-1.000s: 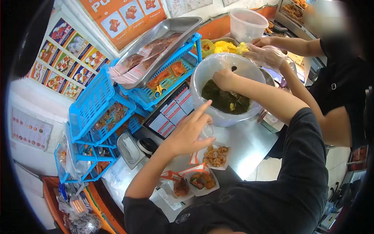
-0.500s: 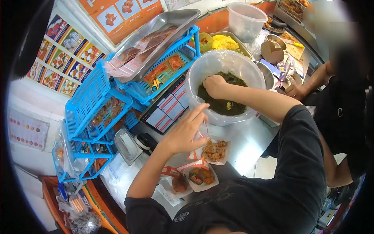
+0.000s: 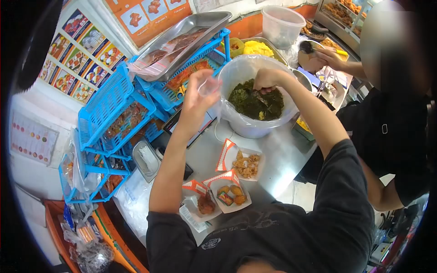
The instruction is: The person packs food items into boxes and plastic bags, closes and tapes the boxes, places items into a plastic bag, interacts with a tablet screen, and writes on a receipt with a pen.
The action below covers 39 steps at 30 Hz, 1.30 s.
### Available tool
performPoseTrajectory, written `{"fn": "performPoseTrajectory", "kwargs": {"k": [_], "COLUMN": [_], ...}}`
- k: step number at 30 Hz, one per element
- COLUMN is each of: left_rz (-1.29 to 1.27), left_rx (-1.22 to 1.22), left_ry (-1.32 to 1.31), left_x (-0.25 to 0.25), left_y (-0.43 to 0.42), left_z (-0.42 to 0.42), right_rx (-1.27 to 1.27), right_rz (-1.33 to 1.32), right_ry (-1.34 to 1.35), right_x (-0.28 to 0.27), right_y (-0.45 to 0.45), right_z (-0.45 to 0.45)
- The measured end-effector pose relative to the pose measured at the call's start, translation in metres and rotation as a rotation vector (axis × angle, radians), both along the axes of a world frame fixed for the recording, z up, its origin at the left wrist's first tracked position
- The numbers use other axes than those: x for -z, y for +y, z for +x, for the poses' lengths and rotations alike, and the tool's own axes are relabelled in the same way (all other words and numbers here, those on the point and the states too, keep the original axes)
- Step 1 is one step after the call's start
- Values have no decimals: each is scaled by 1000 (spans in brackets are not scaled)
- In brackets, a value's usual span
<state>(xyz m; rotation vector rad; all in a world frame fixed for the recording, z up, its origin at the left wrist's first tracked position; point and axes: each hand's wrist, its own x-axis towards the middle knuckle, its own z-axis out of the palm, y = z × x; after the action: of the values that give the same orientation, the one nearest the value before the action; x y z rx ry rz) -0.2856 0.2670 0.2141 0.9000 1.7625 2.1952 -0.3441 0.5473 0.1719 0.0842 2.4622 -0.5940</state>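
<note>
My left hand [image 3: 195,102] is raised at the left of a large lined bucket [image 3: 248,128], with its fingers around a small clear plastic cup [image 3: 209,86]. Inside the bucket is a dark green leafy-looking mixture [image 3: 243,100] with a bit of yellow near the front. Over the mixture, my right hand [image 3: 267,81] is closed, fingers bent down; what they grip is hard to see. Nearer to my body, three paper food trays hold fried pieces [image 3: 246,164], mixed nuggets with a small packet [image 3: 232,195], and a browned piece of chicken [image 3: 206,204].
Blue plastic racks [image 3: 102,116] stand at the left, with a metal tray [image 3: 195,41] on top. A tablet [image 3: 195,134] is partly behind my left arm. Beyond the bucket are yellow food [image 3: 258,48] and a clear tub [image 3: 282,25]. At the right, a co-worker's hand [image 3: 330,58] holds a black-headed utensil.
My left hand has lifted up and away with the cup. My right hand has risen out of the green mixture. The co-worker's hand has moved up, and a black-headed utensil now shows.
</note>
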Motion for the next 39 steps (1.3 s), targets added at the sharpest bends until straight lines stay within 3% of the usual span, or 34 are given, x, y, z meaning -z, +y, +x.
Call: {"fn": "performPoseTrajectory", "kwargs": {"k": [4,7,13,17,18,21,25,27,29,30,32,36,38,39], "left_rz": [-64,-385,-610,-479,-460,-507,-693,-781,-816,-702,-476,-517,-541,-336], "left_rx": [31,87,202,280,289,245,108,67,32,-48,-206,-139,-240,-219], "left_ry": [84,77,106,-76,-104,-40,215,372,480,472,465,269,530,371], "left_x": [-2,19,39,49,49,47,47,39,17,31,72,65,72,70], "left_y": [36,61,98,109,108,103,88,73,60,62,72,67,70,73], "left_z": [-28,-58,-67,-61,-57,-48,-43,-40,-25,-29,-48,-50,-59,-54], "right_rx": [194,241,329,342,277,331,389,324,249,97,34,-165,-370,-446], "right_rz": [-96,-164,-412,-193,-67,84,-51,142,363,418,457,506,284,227], "right_ry": [172,280,463,638,790,911,1021,923,677,552,545,494,806,918], "right_x": [-38,-61,-81,-72,-65,-51,-47,-52,-28,-5,14,76,144,163], "right_y": [20,37,36,13,7,-17,-21,-21,-18,-13,-28,-25,-5,0], "right_z": [39,61,89,103,108,123,130,129,95,70,41,-11,-46,-55]}}
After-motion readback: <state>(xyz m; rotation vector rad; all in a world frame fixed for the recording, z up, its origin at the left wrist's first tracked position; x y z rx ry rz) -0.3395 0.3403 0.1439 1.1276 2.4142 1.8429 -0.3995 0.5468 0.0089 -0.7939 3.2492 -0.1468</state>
